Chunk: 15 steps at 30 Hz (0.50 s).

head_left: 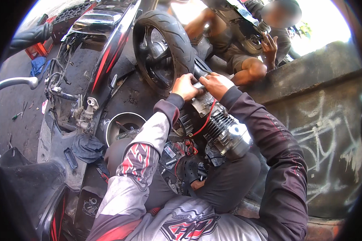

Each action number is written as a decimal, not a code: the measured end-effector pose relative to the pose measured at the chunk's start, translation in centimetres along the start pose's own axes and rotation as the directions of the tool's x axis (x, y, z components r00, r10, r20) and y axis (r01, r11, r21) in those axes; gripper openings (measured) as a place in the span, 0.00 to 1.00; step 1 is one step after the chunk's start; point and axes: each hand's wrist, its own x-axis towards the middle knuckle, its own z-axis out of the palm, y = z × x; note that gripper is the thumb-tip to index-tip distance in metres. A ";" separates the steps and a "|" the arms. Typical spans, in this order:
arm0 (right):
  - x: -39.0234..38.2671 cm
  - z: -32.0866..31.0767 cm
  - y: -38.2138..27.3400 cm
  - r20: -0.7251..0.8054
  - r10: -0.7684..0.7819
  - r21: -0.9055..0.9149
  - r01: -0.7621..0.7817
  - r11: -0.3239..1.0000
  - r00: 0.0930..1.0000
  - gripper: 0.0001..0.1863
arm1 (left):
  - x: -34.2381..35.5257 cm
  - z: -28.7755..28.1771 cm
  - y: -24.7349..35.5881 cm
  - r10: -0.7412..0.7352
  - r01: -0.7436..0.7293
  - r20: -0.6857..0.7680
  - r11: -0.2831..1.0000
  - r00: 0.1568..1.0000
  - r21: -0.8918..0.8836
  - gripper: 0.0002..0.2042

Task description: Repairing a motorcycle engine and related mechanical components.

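Head view | engine (225,129) by right knee (247,166), apart from scooter body (107,63); separation looks done | left hand (184,87) and right hand (218,85) curl at its far end; pinch hidden, cannot tell | wheel (184,48) beside hands, join unclear; handwork looks unfinished

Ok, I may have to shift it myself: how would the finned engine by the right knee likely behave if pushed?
The engine would probably feel heavy, being a bulky metal block. Its ribbed casing looks rigid, so it likely won't flex. The red cable alongside looks thin and would probably bend easily.
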 end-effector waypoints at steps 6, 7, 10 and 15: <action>-0.8 0.0 0.6 -0.042 -0.136 0.019 0.137 0.990 0.990 0.09 | 0.4 0.0 -0.1 -0.021 0.021 0.027 1.000 0.999 -0.009 0.24; -0.7 -0.3 0.4 -0.053 -0.141 0.057 0.144 0.988 0.989 0.09 | 0.5 -0.1 0.0 -0.042 0.043 0.046 0.999 0.998 -0.016 0.25; -0.3 -0.4 -0.6 -0.092 -0.139 0.086 0.146 0.986 0.986 0.10 | 0.4 -0.4 0.3 -0.003 0.004 -0.006 0.997 1.000 0.073 0.25; -1.0 -1.6 -3.8 -0.265 0.020 0.175 0.028 0.984 0.964 0.13 | 0.7 0.0 -1.0 0.059 -0.054 -0.025 0.983 0.998 0.177 0.24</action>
